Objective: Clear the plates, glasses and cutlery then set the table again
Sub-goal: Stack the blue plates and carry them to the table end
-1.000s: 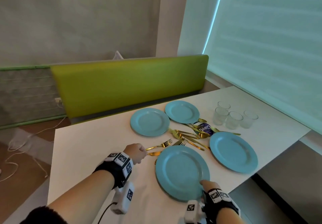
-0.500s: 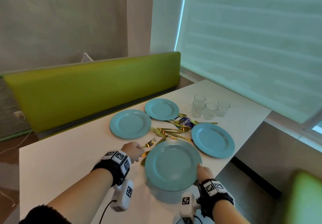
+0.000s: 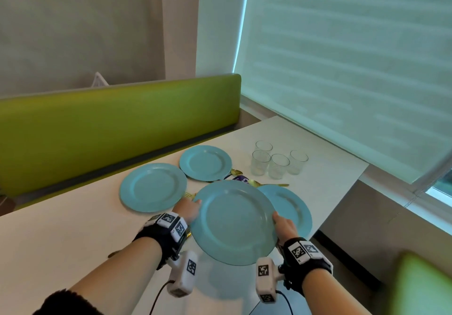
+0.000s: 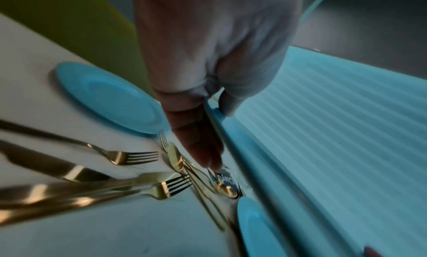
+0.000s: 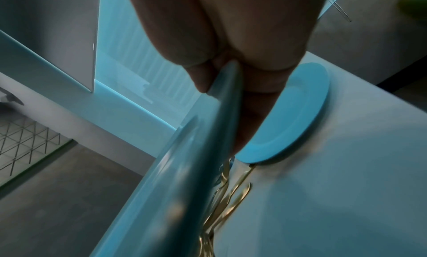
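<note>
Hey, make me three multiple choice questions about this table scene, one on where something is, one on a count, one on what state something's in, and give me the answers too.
1. Where do the glasses stand?
A. On the green bench
B. On the table, near the window side
C. On a plate

2. How many blue plates are in view?
A. Two
B. Six
C. Four

3. What is the state of the nearest plate?
A. Held up by both hands
B. Lying flat, untouched
C. Stacked under the glasses

Answers:
1 B: they cluster on the table by the blind.
2 C: three lie on the table, one is held.
3 A: the left hand and right hand grip its opposite rims, with its shadow cast below.
</note>
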Motion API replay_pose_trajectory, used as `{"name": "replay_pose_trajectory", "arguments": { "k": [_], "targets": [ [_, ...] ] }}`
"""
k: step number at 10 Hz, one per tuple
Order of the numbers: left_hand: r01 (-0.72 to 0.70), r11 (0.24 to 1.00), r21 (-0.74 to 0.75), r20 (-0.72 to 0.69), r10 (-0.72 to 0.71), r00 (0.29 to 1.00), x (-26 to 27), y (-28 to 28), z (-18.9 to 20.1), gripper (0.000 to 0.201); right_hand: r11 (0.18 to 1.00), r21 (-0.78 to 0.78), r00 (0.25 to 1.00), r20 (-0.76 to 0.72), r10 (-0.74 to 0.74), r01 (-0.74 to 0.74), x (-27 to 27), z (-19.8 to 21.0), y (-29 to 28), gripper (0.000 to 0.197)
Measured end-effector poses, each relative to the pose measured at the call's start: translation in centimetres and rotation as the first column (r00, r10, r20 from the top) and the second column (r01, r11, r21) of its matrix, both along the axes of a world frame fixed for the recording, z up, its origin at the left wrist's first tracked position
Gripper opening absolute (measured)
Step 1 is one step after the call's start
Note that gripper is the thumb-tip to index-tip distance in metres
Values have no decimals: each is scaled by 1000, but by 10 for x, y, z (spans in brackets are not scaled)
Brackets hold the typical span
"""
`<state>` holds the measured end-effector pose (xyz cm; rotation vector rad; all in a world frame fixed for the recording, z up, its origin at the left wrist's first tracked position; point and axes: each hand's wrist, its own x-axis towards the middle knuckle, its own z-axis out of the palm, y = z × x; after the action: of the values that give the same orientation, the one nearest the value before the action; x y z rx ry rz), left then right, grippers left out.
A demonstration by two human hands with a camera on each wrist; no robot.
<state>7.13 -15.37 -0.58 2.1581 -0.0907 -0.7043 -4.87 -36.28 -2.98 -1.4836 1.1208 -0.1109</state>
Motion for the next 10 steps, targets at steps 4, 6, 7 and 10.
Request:
{"name": "replay_pose_trajectory", "arguments": {
  "k": [4,6,7,10],
  "targets": [
    [-237,970,-59,91,241,966,51,-68,2,33,984,-158,958,-262,-118,78,21,-18,-140,39],
    [-270,961,-60,87,275,958,52,-78,-9,33,986,-144,906,-424,10,-78,6,-41,-157,39],
    [-294,953,-76,60,299,952,49,-82,-14,34,969,-181,892,-445,75,-171,6,-44,-159,40],
    [-314,920,-233,-61,308,949,39,-62,-15,35,957,-260,921,-388,18,-128,-8,-12,-121,39]
  ]
}}
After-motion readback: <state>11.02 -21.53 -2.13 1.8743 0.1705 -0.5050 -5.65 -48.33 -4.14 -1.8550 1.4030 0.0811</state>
